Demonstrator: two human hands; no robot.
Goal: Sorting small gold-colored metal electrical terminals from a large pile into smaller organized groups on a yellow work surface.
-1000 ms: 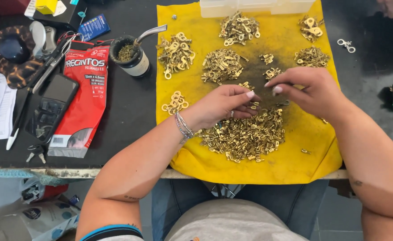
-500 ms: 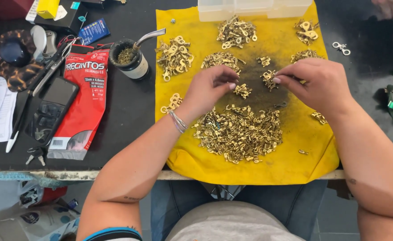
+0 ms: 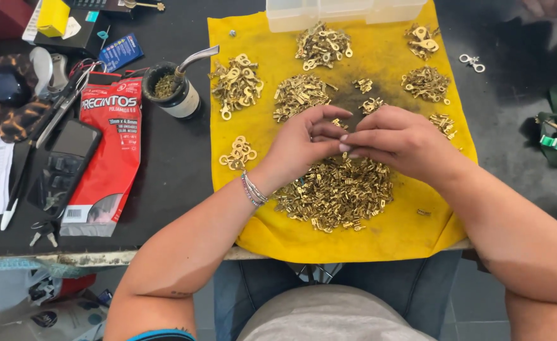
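Observation:
My left hand [image 3: 300, 144] and my right hand [image 3: 399, 140] meet fingertip to fingertip just above a large heap of small brass terminals [image 3: 335, 197] on a yellow cloth [image 3: 259, 233]. Both hands have their fingers curled and pinched together. Anything between the fingertips is hidden. A beaded bracelet [image 3: 253, 189] circles my left wrist. Smaller sorted piles of brass pieces lie around the hands, one of ring-shaped pieces [image 3: 239, 153] to the left, others further back [image 3: 300, 95] and at the right [image 3: 425, 82].
A clear plastic box [image 3: 345, 11] stands at the cloth's far edge. To the left on the dark table are a cup with a metal straw [image 3: 172, 91], a red packet [image 3: 104, 151], a black phone [image 3: 63, 164] and a pen. Another person's hand [image 3: 553, 7] shows at top right.
Both hands have drawn back from the small piles in the middle of the cloth and come together over the large heap, fingertips now touching.

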